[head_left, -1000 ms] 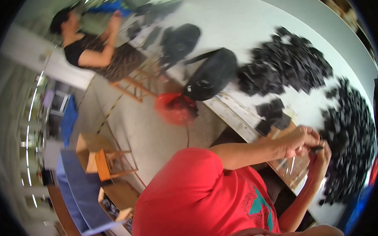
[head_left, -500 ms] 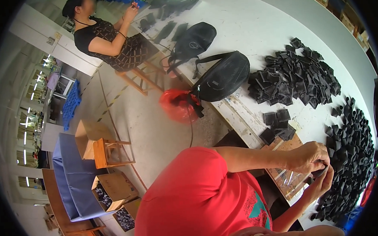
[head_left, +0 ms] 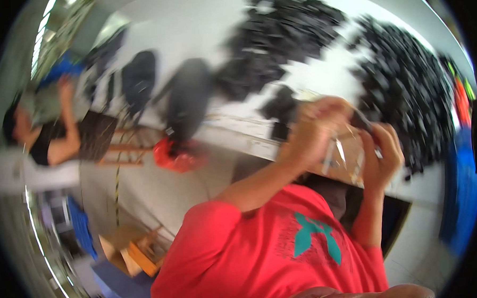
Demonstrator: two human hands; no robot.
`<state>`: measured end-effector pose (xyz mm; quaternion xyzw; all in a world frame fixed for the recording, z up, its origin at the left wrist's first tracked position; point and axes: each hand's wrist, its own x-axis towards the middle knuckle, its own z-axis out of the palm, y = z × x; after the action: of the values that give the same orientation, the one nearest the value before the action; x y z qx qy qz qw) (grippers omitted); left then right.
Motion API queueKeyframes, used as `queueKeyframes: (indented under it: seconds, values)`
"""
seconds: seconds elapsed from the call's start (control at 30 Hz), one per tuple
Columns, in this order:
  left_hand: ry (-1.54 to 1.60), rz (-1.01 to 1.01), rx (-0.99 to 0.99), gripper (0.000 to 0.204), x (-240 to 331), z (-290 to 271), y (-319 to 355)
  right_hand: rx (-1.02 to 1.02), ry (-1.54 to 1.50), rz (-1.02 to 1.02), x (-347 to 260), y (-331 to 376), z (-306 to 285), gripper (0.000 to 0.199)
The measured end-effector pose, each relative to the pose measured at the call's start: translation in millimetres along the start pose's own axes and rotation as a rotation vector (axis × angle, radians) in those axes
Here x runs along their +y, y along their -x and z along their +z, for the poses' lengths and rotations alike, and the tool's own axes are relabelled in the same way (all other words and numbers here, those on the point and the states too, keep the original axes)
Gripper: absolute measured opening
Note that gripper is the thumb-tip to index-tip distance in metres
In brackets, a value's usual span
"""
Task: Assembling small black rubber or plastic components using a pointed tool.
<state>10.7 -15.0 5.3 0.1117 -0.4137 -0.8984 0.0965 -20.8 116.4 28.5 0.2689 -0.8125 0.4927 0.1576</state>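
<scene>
The picture is smeared by motion. My left hand [head_left: 315,129] and my right hand [head_left: 381,156] meet over a brown board [head_left: 351,168] at the near edge of the white table [head_left: 211,22]. Both pinch a small black piece [head_left: 364,123] between them. Something clear and shiny, like a plastic sleeve [head_left: 335,153], hangs under my left fingers. My red shirt [head_left: 264,254] fills the lower middle, and both forearms reach up from it.
Two big heaps of black pieces [head_left: 406,83] [head_left: 281,35] cover the table. Black bags [head_left: 188,98] lie at its left end above a red bag [head_left: 177,154] on the floor. Another person [head_left: 46,131] sits at far left. Wooden stools [head_left: 131,249] stand lower left.
The view has swung sharply and blurred, so the table and the other person sit lower and further left. My hands stay together on the black piece above the board.
</scene>
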Motion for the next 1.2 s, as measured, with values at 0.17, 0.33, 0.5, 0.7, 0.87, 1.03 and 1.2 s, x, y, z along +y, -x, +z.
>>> queueKeyframes:
  seconds: [0.17,0.33,0.5,0.7,0.87,1.03,1.2]
  values:
    - [-0.011,0.177,-0.061,0.007,-22.3,-2.5,-5.3,-0.042,-0.082,0.002,22.7,5.6,-7.1,0.013]
    - [-0.078,0.198,-0.14,0.009,-22.2,3.3,-3.5,0.065,-0.021,-0.05,31.2,15.6,-1.2,0.011]
    - [-0.325,0.125,-0.254,0.009,-5.9,10.5,-4.3,-0.014,-0.043,-0.017,31.8,18.7,-8.4,0.011]
    - [-0.711,0.47,-0.379,0.007,2.6,16.2,-11.2,-0.09,-0.166,0.067,26.3,7.5,-15.6,0.01]
    - [-0.566,0.34,-0.29,0.008,-4.5,11.0,-8.7,-0.079,-0.101,0.034,31.6,11.2,-7.9,0.01]
    - [-0.514,0.267,-0.255,0.009,-2.5,6.7,-12.6,-0.076,-0.067,-0.012,22.7,1.4,-14.1,0.01]
    - [-0.46,0.297,-0.325,0.01,-9.0,4.5,-10.0,-0.065,-0.074,-0.027,33.8,10.0,-6.4,0.01]
